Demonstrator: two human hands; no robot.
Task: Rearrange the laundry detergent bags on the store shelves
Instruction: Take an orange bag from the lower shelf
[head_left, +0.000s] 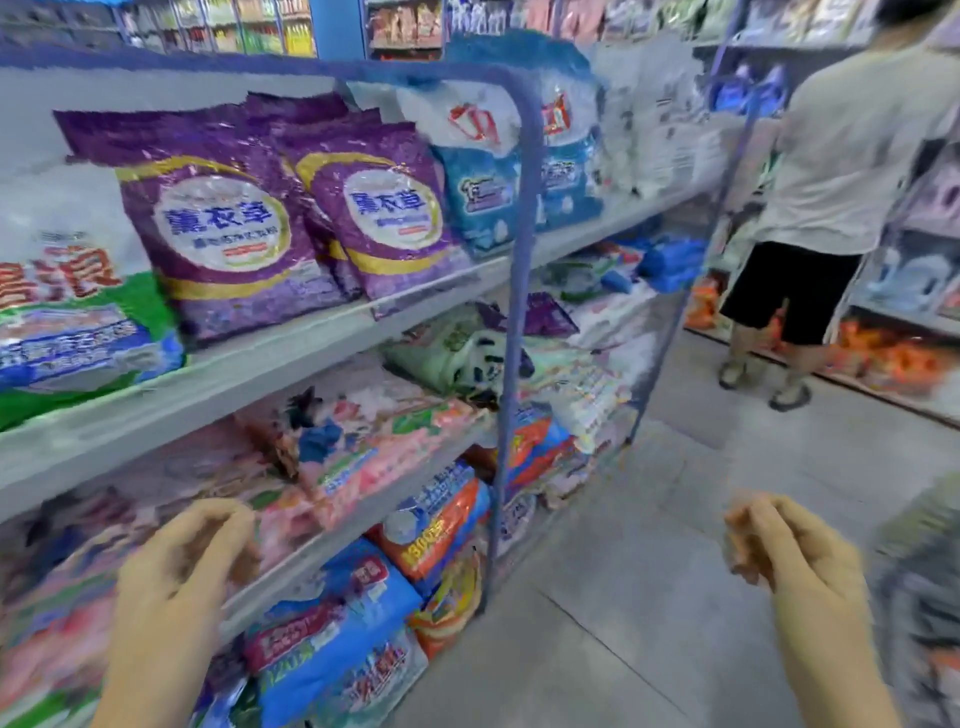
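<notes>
A: Where does the stock sit from the fingers?

B: The shelves (291, 358) rise above and to the left of both hands and run off to the right. On the top tier, well above the fingers, two purple bags (223, 228) stand side by side, long axis up and down, tops leaning back, faces to the aisle. A white-and-green bag (67, 312) is to their left and blue bags (483, 192) to their right.

A: Anything closer?

B: Pink bags (363, 441) lie flat one tier down, just above and beyond the left fingers.

A: Which hand is nearer?

B: The left hand (176, 577). It hangs in front of the lower tiers, close to the rack. The right hand (795, 566) is over bare floor (649, 597), well apart from any bag.

A: And the fingers themselves?

B: Left fingers (228, 525) are loosely curled toward the thumb, and so are the right fingers (748, 525). The picture is blurred, but nothing shows between them. I'd judge a reach up and leftward comes next, led by the left hand.

A: Anyone in the way?

B: A person (841, 156) stands farther down the aisle, far right of the fingers.
</notes>
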